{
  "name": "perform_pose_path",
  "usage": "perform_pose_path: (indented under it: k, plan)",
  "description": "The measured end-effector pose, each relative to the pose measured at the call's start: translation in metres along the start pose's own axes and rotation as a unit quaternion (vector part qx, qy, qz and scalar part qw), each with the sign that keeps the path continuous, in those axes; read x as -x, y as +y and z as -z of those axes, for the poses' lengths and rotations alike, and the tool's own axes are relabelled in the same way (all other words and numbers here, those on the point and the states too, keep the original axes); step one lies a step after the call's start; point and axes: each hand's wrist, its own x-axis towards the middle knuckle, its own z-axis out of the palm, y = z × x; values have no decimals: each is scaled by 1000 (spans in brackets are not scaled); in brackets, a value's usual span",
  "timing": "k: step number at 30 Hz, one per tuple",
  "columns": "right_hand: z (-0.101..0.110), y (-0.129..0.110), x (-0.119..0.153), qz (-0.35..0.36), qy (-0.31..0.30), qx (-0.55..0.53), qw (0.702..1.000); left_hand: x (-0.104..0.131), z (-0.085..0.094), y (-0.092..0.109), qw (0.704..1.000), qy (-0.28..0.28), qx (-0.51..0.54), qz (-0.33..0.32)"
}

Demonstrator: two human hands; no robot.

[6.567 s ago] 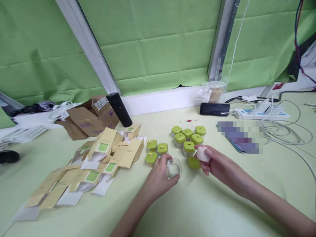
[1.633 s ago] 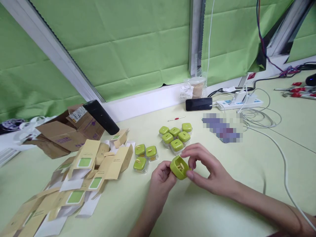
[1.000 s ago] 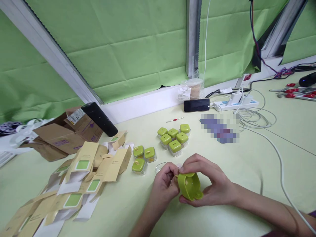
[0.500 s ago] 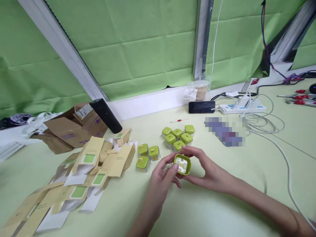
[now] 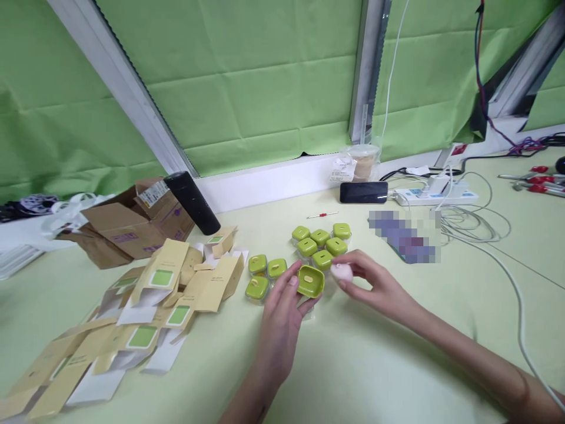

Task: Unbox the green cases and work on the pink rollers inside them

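My left hand (image 5: 280, 315) grips a green rounded-square lid (image 5: 315, 287), its hollow inside turned up toward me with a small yellow tab in the middle. Pinched between the fingertips of my right hand (image 5: 375, 282) is a small pinkish-white rounded piece (image 5: 341, 271), just to the right of the lid and apart from it. Beyond my hands sit several small clear containers with slotted green lids (image 5: 336, 246). To the left of my left hand stand three more green-lidded containers (image 5: 257, 287) with yellow tabs on top; fingers partly cover their right side.
Opened paper boxes (image 5: 143, 337) spread over the left of the table, before a brown carton (image 5: 128, 235) and a black cylinder (image 5: 193, 203). A red-handled double-ended screwdriver (image 5: 322, 215), a phone (image 5: 363, 192), a power strip (image 5: 459, 197) and coiled cables (image 5: 468, 227) lie farther back.
The pinkish-white piece has come out of the green lid, carried right by my right hand. My left hand has shifted slightly left with the lid, whose inside now shows bare green.
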Motion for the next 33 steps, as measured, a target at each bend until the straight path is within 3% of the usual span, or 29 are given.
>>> perform_pose_path:
  k: [4, 9, 13, 24, 29, 33]
  plan:
    - [-1, -12, 5, 56, 82, -52, 994, 2, 1, -9, 998, 7, -66, -2]
    - [-11, -19, 12, 125, 50, 35, 990, 3, -1, -20, 995, -5, -100, 9]
    - [-13, -20, 12, 150, 67, 113, 980, 4, -2, -24, 995, 16, -100, -24]
    - [-8, -19, 14, 262, 46, 208, 941, 4, 4, -30, 992, 2, -113, -61]
    - [-8, -16, 16, 274, 38, 230, 933, 5, 5, -27, 993, -53, -78, -68]
    - [-12, -16, 17, 247, 22, 186, 951, 6, 1, -23, 993, -80, -81, -41]
